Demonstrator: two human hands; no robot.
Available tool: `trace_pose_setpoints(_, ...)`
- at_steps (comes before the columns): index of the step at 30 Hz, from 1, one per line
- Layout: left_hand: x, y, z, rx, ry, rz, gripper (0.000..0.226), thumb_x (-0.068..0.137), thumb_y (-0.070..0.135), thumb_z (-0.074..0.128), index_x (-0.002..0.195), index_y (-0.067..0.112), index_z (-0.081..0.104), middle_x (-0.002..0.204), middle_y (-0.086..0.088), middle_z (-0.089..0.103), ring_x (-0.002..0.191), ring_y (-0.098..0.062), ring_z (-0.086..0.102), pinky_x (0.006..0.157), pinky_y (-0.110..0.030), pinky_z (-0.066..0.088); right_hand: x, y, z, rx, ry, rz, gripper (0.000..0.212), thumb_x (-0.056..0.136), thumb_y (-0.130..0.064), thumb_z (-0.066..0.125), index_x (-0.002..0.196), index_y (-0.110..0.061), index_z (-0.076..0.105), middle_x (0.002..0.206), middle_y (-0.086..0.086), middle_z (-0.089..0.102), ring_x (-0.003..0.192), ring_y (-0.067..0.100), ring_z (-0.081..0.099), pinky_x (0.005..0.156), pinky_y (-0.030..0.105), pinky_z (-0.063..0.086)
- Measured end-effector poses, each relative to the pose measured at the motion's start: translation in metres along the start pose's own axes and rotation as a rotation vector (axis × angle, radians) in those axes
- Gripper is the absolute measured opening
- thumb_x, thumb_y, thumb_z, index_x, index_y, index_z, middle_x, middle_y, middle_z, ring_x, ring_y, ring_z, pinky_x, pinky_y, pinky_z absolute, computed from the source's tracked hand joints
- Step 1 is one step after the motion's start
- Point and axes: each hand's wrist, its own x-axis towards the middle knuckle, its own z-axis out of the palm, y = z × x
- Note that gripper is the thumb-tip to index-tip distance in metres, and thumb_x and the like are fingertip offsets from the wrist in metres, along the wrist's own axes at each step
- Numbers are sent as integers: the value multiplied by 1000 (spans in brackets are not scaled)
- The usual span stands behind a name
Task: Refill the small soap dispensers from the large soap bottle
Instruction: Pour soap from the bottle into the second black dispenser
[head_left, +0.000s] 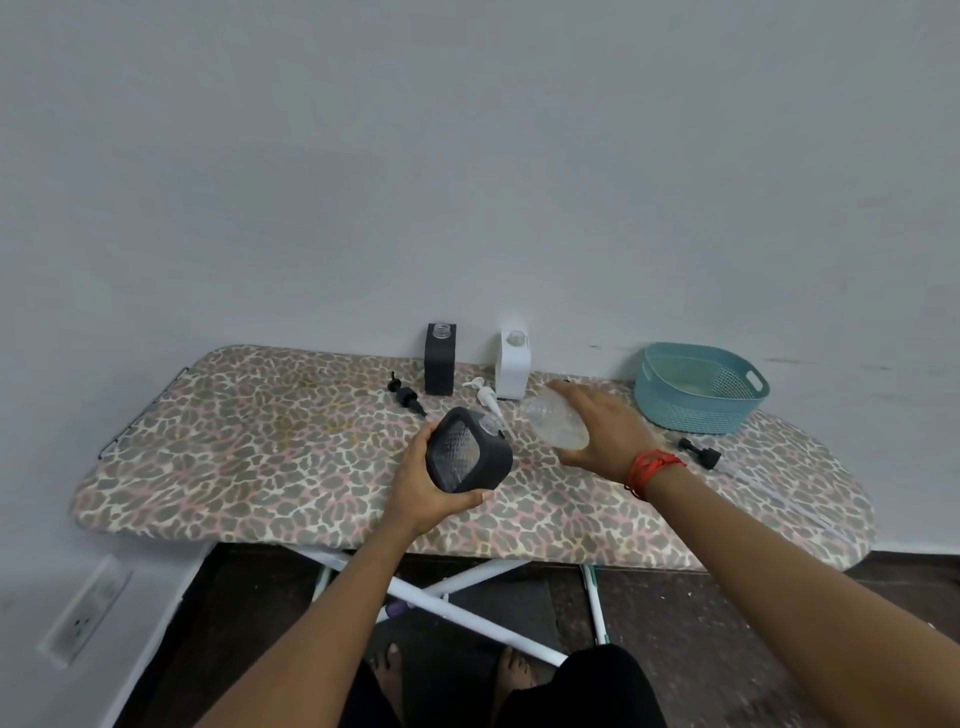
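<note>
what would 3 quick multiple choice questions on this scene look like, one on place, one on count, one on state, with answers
1. Where does the teal basket sit?
A. on the board's far right
B. on the floor
C. between the two standing dispensers

2. How many pump heads lie loose on the ironing board?
A. one
B. three
C. five

3. How is the black dispenser in the left hand?
A. upright, pump on
B. tilted, neck open
C. lying in the basket

Answers:
1 A, it stands at the board's right end.
2 B, a black pump, a white pump and another black pump.
3 B, it leans toward the clear bottle in the right hand.
</note>
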Motion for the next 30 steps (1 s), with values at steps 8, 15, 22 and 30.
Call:
trace_pose_setpoints(8, 1, -3, -1, -9, -4, -23, 125, 55, 40, 101, 157, 18, 32, 153, 2, 44, 139, -14, 44, 116, -36, 40, 24, -11, 6, -185, -102, -69, 100, 73, -40, 82, 155, -30, 26, 152, 3, 45, 133, 28, 47, 109, 40, 40)
trace_pose_setpoints(15, 2, -6, 0, -12, -14, -19, 127, 52, 51, 98, 156, 21, 32, 151, 6, 43, 137, -12, 43, 116, -36, 40, 26, -15, 11, -243, -119, -90, 100, 71, -36, 84, 155, -27, 30, 148, 5, 49, 129, 29, 50, 108, 41, 42)
trace_pose_setpoints(22, 2, -4, 1, -12, -13, -13, 121, 56, 41, 99, 155, 21, 33, 142, 15, 42, 131, -4, 41, 106, -23, 35, 30, -17, 5, -341, -131, -142, 100, 70, -38, 87, 154, -27, 33, 152, 4, 45, 136, 28, 46, 114, 43, 35)
trace_pose_setpoints(30, 1, -4, 2, -14, -11, -3, 116, 57, 38, 100, 153, 22, 36, 136, 18, 43, 126, 1, 42, 99, -11, 33, 33, -22, -6, -488, -111, -222, 103, 59, -35, 94, 147, -24, 43, 144, 8, 54, 128, 32, 53, 109, 48, 40)
